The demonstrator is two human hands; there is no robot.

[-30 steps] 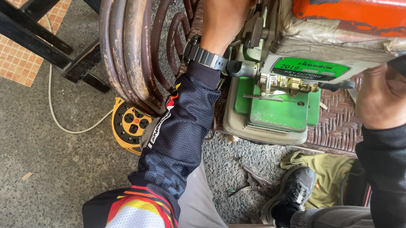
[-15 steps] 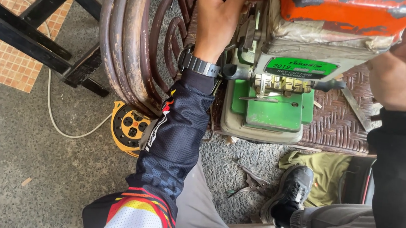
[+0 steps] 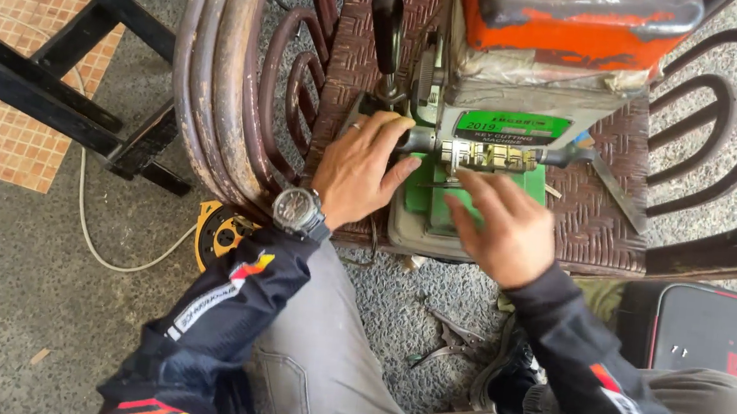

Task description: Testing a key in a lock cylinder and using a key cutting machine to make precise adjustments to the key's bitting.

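A key cutting machine (image 3: 528,78) with an orange top, grey body and green base stands on a woven brown chair seat (image 3: 600,222). My left hand (image 3: 359,169), with a ring and a wristwatch, rests against the machine's left side, its fingers on the dark knob at the end of the carriage. My right hand (image 3: 499,225) lies over the green base, fingers reaching to the metal key clamps (image 3: 488,157). A black lever handle (image 3: 387,31) stands up just beyond my left hand.
Stacked brown chairs (image 3: 217,82) curve along the left. A black metal frame (image 3: 44,82) crosses a tiled patch at upper left. A white cord and a yellow-black reel (image 3: 220,232) lie on the concrete. A dark case (image 3: 710,339) sits at right by my knee.
Both hands have come down to the front of the machine: the left from its upper left side to the carriage knob, the right from the far right side onto the clamps.
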